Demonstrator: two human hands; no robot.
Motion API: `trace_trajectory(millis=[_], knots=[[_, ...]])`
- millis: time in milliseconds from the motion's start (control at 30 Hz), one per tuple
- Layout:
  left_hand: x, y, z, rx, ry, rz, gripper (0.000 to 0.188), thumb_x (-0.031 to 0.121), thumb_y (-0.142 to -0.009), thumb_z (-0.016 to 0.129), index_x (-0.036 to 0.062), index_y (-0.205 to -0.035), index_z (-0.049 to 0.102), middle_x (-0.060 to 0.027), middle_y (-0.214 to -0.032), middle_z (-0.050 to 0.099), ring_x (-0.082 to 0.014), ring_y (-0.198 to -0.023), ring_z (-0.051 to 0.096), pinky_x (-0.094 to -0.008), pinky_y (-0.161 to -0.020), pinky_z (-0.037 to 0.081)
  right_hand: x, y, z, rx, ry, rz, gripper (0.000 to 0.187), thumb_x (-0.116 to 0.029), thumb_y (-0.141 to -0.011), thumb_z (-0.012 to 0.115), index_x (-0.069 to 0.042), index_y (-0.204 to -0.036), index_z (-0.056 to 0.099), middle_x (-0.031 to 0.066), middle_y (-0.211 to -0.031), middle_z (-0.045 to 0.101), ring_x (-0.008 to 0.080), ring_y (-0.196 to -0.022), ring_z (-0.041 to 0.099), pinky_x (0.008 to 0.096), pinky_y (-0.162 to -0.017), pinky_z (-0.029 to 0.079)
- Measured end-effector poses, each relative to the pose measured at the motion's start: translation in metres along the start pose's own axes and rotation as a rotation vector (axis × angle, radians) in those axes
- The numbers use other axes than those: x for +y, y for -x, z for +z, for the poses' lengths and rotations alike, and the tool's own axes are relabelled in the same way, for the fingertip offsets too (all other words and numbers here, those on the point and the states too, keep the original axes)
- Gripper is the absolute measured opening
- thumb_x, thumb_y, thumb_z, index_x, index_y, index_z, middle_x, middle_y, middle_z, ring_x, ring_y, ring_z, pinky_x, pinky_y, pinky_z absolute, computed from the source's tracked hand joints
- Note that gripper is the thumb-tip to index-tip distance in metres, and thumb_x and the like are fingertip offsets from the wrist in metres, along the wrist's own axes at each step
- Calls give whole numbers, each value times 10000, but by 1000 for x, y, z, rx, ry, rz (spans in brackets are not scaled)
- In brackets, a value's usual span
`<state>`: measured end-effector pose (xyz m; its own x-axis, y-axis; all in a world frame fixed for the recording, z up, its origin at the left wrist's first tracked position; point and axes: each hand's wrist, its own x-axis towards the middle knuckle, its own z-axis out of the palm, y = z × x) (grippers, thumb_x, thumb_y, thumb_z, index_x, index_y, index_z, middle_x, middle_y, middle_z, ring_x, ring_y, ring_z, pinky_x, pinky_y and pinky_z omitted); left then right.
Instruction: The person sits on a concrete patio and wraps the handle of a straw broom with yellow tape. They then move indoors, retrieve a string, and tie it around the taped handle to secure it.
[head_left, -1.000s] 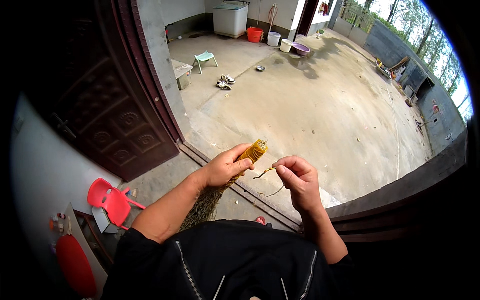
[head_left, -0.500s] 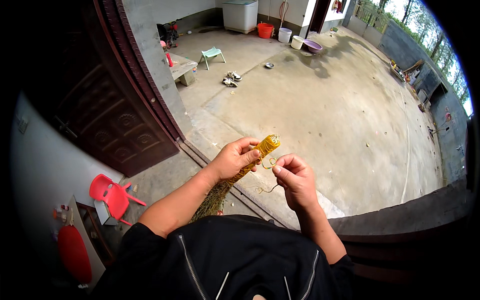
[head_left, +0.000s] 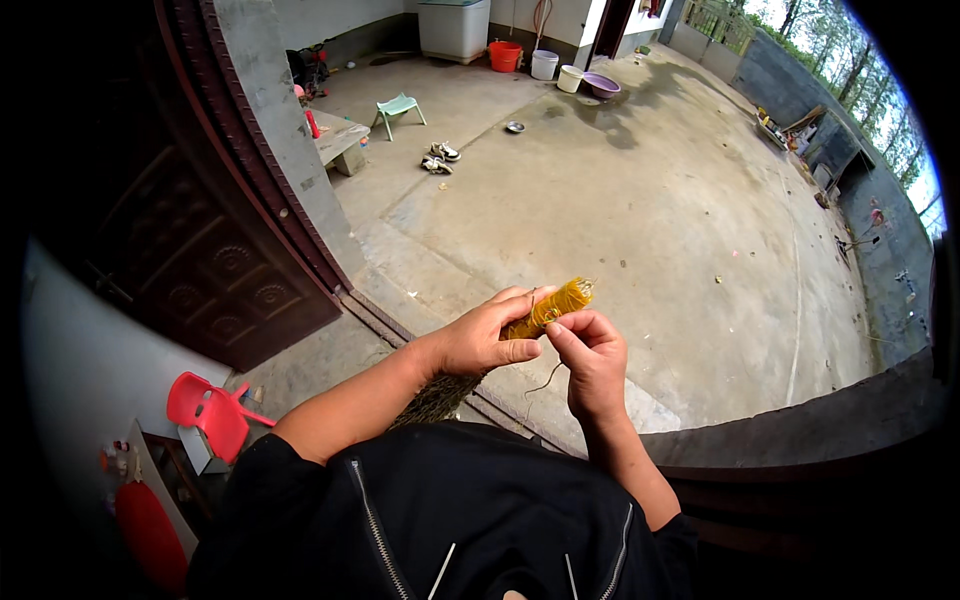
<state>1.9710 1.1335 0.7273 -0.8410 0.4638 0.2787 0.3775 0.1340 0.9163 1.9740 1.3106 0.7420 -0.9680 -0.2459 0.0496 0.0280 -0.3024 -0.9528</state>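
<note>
My left hand [head_left: 482, 335] is wrapped round the handle of a straw broom [head_left: 562, 303]. Yellow wrapping covers that handle, and pale stalk ends show at its upper right tip. The broom's brownish bristles [head_left: 438, 398] point down to the left, partly hidden behind my left forearm. My right hand [head_left: 592, 368] pinches a thin cord, thumb against forefinger, right up against the handle near its tip. A loose dark end of the cord [head_left: 545, 381] dangles beside the right hand; its pinched part is mostly hidden by the fingers.
Beyond a door track lies a concrete yard with shoes [head_left: 440, 157], a green stool [head_left: 398, 108], a metal bowl [head_left: 515, 127], buckets [head_left: 505, 56] and a purple basin [head_left: 602, 85]. A red chair [head_left: 215, 412] and a dark door [head_left: 215, 250] are on the left.
My right hand has brought the looped cord from beside the handle up against it. The broom handle has shifted right and lies flatter, and my left thumb has moved below it.
</note>
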Motion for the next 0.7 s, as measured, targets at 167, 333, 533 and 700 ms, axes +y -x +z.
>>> trace_trajectory(millis=[167, 333, 533, 700], knots=[[-6, -2, -8, 86, 161, -70, 522, 369, -948, 438, -16, -1300, 429, -91, -1073, 467, -146, -1047, 450, -273, -917, 366, 7, -5, 13, 24, 108, -95, 76, -41, -809, 662, -8, -810, 594, -17, -729, 584, 28, -649, 494, 180, -568, 403], [-12, -1, -7, 220, 142, -15, 372, 230, -947, 454, -22, -1210, 529, -73, -1017, 519, -130, -1002, 476, -252, -879, 390, 9, -5, 23, 35, 262, -164, 77, -37, -802, 663, -1, -796, 595, -10, -737, 572, 35, -644, 491, 185, -563, 402], [-8, 1, -11, 377, 70, -10, 267, 167, -936, 464, -2, -1074, 618, -75, -903, 582, -135, -854, 545, -269, -791, 441, 11, -3, 25, 44, 365, -181, 79, -44, -797, 663, 1, -791, 598, -5, -739, 566, 45, -632, 491, 195, -564, 407], [-10, 1, -20, 475, 213, -109, 249, 178, -943, 467, -17, -934, 622, -54, -797, 577, -117, -736, 552, -257, -697, 456, 16, 4, 20, 38, 329, -67, 81, -57, -807, 654, -3, -799, 595, -17, -706, 563, 40, -622, 481, 190, -561, 400]])
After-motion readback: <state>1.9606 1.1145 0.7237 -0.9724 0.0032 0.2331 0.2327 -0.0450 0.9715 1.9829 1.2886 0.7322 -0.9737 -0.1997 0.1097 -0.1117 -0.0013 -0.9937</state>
